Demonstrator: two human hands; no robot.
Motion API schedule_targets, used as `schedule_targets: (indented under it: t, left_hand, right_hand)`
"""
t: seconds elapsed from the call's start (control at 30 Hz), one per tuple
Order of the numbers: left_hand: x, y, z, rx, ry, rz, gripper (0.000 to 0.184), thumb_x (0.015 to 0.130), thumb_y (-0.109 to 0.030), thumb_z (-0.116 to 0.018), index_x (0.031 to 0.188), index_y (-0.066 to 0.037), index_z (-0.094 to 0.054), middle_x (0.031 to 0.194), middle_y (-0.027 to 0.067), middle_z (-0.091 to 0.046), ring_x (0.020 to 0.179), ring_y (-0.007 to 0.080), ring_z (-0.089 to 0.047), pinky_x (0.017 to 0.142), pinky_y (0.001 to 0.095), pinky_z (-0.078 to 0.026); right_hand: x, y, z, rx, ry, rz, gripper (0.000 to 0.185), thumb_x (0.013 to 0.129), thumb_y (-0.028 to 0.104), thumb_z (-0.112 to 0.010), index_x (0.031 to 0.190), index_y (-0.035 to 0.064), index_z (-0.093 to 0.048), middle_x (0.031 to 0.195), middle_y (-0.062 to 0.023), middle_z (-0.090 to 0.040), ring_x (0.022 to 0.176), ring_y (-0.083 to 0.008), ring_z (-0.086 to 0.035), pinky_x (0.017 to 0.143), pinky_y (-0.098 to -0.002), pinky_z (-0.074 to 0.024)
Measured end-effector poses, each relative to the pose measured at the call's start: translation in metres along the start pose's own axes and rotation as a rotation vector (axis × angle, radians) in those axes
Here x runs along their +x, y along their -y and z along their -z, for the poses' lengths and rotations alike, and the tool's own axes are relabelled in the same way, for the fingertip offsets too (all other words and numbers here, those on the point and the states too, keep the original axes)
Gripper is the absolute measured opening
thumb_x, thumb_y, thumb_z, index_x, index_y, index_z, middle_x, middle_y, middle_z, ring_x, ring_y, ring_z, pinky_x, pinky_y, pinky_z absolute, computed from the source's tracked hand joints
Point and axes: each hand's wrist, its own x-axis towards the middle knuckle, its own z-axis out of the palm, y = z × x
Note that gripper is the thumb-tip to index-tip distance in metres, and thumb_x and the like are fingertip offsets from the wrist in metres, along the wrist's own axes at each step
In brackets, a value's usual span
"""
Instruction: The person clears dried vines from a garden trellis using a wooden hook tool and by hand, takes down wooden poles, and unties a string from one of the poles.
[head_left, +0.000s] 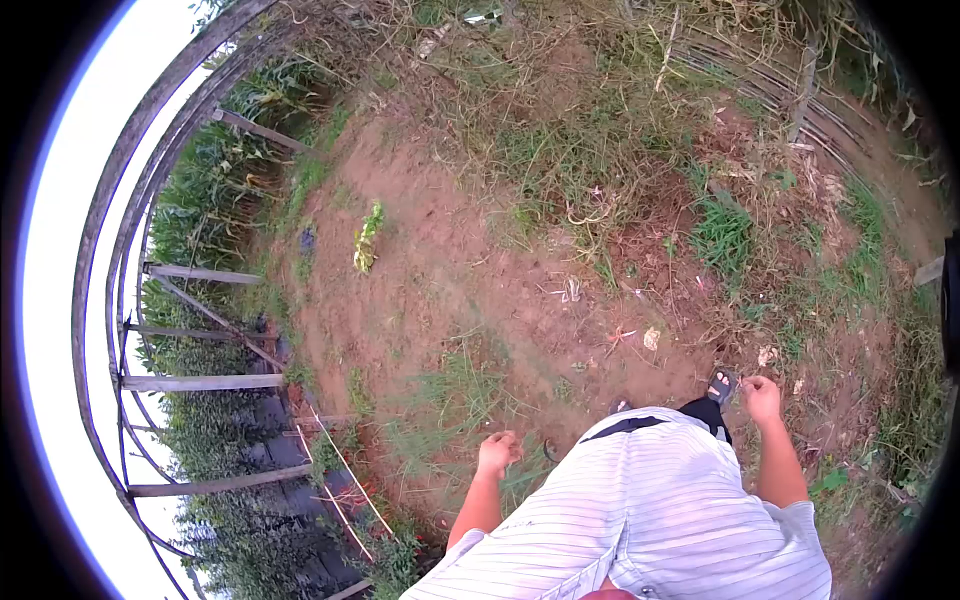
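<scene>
Two hands (497,452) (762,397), grip unclear; open soil (415,225) ahead, wooden posts (205,383) along its left.

Soil (400,275) lies ahead of the person (650,490), with grass (440,400) near the left hand (497,452), a sandal (720,388) beside the right hand (763,399), vines (590,165) farther forward and a frame (205,383) leftward.

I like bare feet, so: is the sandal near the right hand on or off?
The sandal is on: toes show at its front.
</scene>
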Motion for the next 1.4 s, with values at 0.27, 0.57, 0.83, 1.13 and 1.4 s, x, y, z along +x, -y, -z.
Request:
schedule_targets:
  t: [0.27, 0.57, 0.83, 1.13, 1.4]
  left_hand:
    - [-0.012, 0.089, 0.066, -0.251, -0.181, 0.169, 0.021, 0.092, -0.015, -0.057, 0.102, 0.004, -0.059, 0.086, 0.013, -0.067, 0.063, 0.0199, -0.064, 0.053, 0.0316, -0.053]
    - [0.027, 0.059, 0.031, -0.403, -0.068, 0.212, 0.018, 0.087, -0.008, -0.059, 0.099, 0.005, -0.06, 0.077, 0.0125, -0.064, 0.059, 0.0218, -0.062, 0.053, 0.0346, -0.052]
    - [0.12, -0.068, 0.065, -0.351, -0.16, 0.122, 0.019, 0.091, -0.01, -0.056, 0.104, 0.002, -0.062, 0.085, 0.0111, -0.066, 0.063, 0.0178, -0.063, 0.056, 0.0305, -0.053]
    - [0.163, -0.16, 0.062, -0.384, -0.327, 0.187, 0.017, 0.09, -0.011, -0.059, 0.102, 0.0, -0.062, 0.084, 0.01, -0.067, 0.061, 0.0174, -0.062, 0.054, 0.0293, -0.051]
    - [0.264, -0.171, 0.126, -0.328, -0.2, 0.446, 0.016, 0.09, -0.012, -0.058, 0.097, 0.002, -0.062, 0.082, 0.0123, -0.065, 0.058, 0.0208, -0.062, 0.054, 0.0354, -0.053]
  right_hand:
    - [0.003, -0.04, -0.009, -0.711, 0.249, 0.003, 0.021, 0.074, 0.019, -0.061, 0.085, 0.0064, -0.074, 0.096, -0.0181, -0.071, 0.096, -0.0352, -0.066, 0.089, -0.0412, -0.0515]
    - [0.136, 0.065, -0.13, -0.586, 0.252, 0.03, 0.024, 0.08, 0.022, -0.066, 0.096, 0.0048, -0.071, 0.093, -0.0134, -0.072, 0.084, -0.0255, -0.07, 0.073, -0.0389, -0.0552]
    - [0.193, 0.224, -0.24, -0.368, 0.523, 0.051, 0.028, 0.083, 0.03, -0.067, 0.098, 0.0065, -0.073, 0.093, -0.0137, -0.073, 0.089, -0.027, -0.07, 0.083, -0.036, -0.053]
    - [0.262, 0.427, -0.312, -0.498, 0.536, 0.413, 0.023, 0.088, 0.022, -0.064, 0.102, 0.0051, -0.071, 0.091, -0.0123, -0.073, 0.083, -0.0242, -0.069, 0.078, -0.0344, -0.0531]
    - [0.238, 0.661, -0.511, -0.637, 0.707, 1.109, 0.034, 0.086, 0.025, -0.066, 0.117, 0.011, -0.061, 0.125, -0.0119, -0.058, 0.124, -0.0307, -0.05, 0.106, -0.0409, -0.0403]
